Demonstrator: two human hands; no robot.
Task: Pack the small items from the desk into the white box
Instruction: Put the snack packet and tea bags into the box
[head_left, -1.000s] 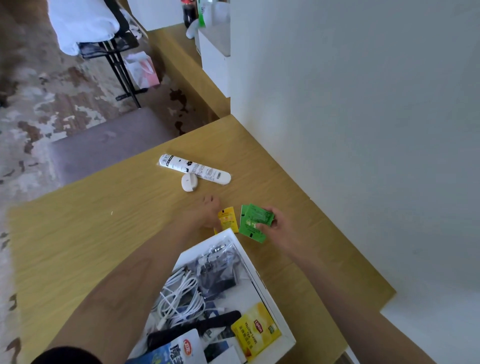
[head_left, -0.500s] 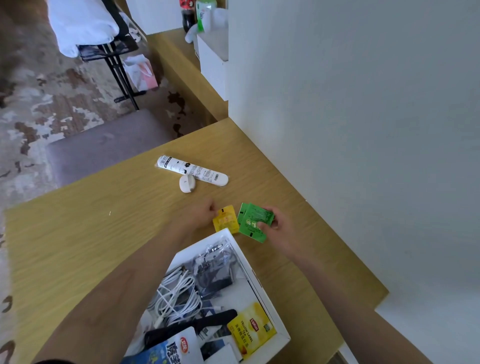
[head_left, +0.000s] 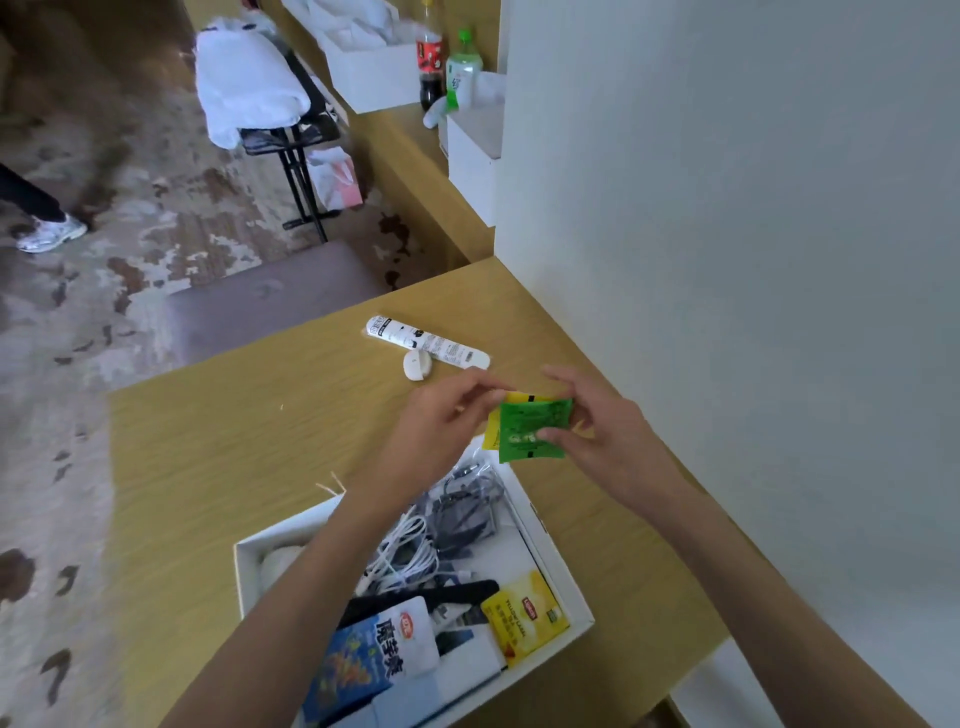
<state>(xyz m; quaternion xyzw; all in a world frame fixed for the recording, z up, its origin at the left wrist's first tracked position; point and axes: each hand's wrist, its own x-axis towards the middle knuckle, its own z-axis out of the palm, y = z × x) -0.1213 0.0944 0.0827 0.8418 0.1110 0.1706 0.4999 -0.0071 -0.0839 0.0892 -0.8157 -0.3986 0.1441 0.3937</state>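
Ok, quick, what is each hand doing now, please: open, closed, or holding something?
Left hand: closed, pinching the yellow tea packet at its top edge.
Right hand: closed on the green tea packet, held in front of the yellow one.

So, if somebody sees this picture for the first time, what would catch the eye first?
Probably the green packet, pinched in the right hand above the desk, with a yellow packet behind it and the left hand beside it. Next, the crowded white box below, holding white cables.
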